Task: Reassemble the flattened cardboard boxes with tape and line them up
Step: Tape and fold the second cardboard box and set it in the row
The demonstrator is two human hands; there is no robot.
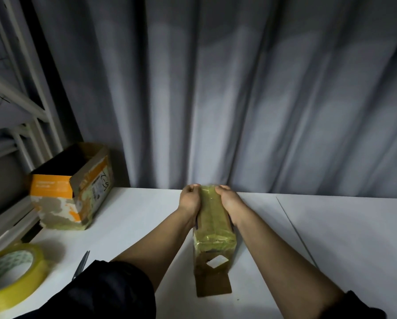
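Observation:
A narrow cardboard box (212,226) covered in yellowish tape stands on the white table (331,238), its long side pointing away from me. A loose flap lies flat at its near end. My left hand (190,200) grips the box's far left edge, thumb on top. My right hand (227,201) grips the far right edge the same way. A larger orange-and-white box (78,194) stands open at the back left. A roll of yellow tape (11,275) lies at the near left, with scissors (81,264) beside it.
A grey curtain (239,100) hangs right behind the table's far edge. A white metal frame (20,107) stands at the left. A seam (294,229) runs across the table on the right.

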